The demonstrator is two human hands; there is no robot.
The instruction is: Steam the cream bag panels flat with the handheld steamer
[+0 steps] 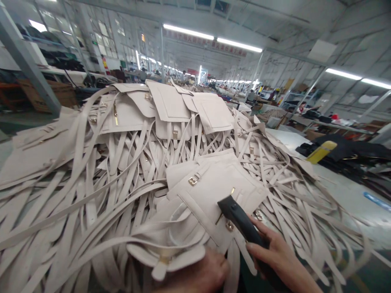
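Observation:
My right hand (271, 252) is wrapped around a black handheld tool (241, 219) that looks like a hair clipper. The tool's wide head lies over a beige leather bag panel (220, 175), close to a gold zip and a small buckle (193, 181). At the bottom, my left hand (210, 268) is curled and slightly blurred, gripping the near end of the same piece. A curved beige flap (166, 258) with a gold clasp partly covers the left hand and its fingertips. Long straps run out to the left from this piece.
A large heap of beige bag pieces (177, 101) with dangling straps covers most of the table (330, 175). On the right lie black bag pieces (360, 150), a yellow object (322, 152) and a blue item (377, 201). A metal post (30, 57) stands at left.

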